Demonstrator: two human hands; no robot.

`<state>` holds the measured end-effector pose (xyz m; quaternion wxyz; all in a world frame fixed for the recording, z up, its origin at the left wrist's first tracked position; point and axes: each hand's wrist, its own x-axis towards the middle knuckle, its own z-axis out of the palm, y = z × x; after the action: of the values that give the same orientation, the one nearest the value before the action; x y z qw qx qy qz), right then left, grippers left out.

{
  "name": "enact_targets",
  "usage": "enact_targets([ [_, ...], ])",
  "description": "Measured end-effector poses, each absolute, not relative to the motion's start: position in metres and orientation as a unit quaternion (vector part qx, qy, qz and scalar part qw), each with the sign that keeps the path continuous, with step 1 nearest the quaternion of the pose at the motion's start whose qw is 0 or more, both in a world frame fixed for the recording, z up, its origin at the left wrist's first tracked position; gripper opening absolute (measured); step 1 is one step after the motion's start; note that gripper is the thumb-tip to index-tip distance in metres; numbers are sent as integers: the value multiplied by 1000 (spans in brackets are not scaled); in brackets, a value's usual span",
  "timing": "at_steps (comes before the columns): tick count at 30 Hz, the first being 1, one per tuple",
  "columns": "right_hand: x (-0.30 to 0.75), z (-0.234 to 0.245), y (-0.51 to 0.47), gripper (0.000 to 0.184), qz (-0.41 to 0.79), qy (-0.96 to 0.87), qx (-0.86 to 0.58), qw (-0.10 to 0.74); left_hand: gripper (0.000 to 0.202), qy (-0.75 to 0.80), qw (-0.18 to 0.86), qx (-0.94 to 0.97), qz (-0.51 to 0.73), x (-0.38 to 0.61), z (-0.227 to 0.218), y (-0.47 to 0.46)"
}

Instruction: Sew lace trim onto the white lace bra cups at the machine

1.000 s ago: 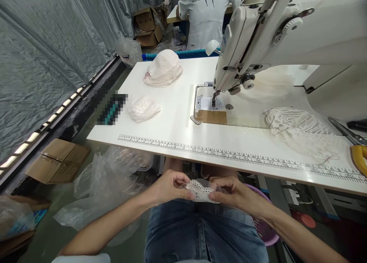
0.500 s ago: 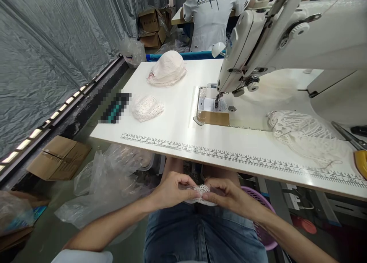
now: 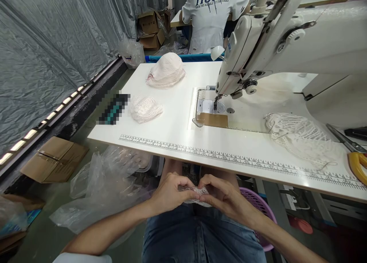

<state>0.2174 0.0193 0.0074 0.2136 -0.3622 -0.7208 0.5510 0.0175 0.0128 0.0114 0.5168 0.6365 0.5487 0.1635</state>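
Over my lap, below the table's front edge, my left hand (image 3: 169,192) and my right hand (image 3: 222,194) pinch a small piece of white lace (image 3: 197,192) between their fingertips. Both hands are closed on it, and the fingers hide most of the lace. The white sewing machine (image 3: 286,45) stands on the white table (image 3: 177,129) ahead, its needle over the metal plate (image 3: 210,106). A loose heap of white lace (image 3: 301,135) lies on the table at the right.
Two small lace bundles (image 3: 145,108) (image 3: 166,70) lie on the table's left half. Yellow-handled scissors (image 3: 357,161) rest at the far right. A purple basket (image 3: 259,205) sits under the table, plastic bags (image 3: 106,182) and a cardboard box (image 3: 54,159) on the floor left. A person in a white shirt (image 3: 213,14) stands behind.
My two hands have drawn closer together, bunching the lace piece so that less of it shows. The view has shifted slightly.
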Motion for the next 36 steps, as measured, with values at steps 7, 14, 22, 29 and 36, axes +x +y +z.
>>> enact_targets([
  [7, 216, 7, 20, 15, 544, -732, -372, 172, 22, 544, 521, 634, 173, 18, 11, 11],
  [14, 216, 3, 16, 16, 491, -768, -345, 223, 21, 535, 562, 599, 199, 19, 9, 11],
  [22, 215, 10, 15, 26, 450, -789, -325, 264, 13, 537, 568, 584, 217, 20, 8, 11],
  [29, 216, 6, 14, 22, 425, -804, -319, 268, 7, 552, 504, 627, 217, 19, 8, 8],
  [36, 217, 0, 9, 21, 332, -837, -296, 318, 7, 503, 412, 701, 292, 21, 8, 3],
])
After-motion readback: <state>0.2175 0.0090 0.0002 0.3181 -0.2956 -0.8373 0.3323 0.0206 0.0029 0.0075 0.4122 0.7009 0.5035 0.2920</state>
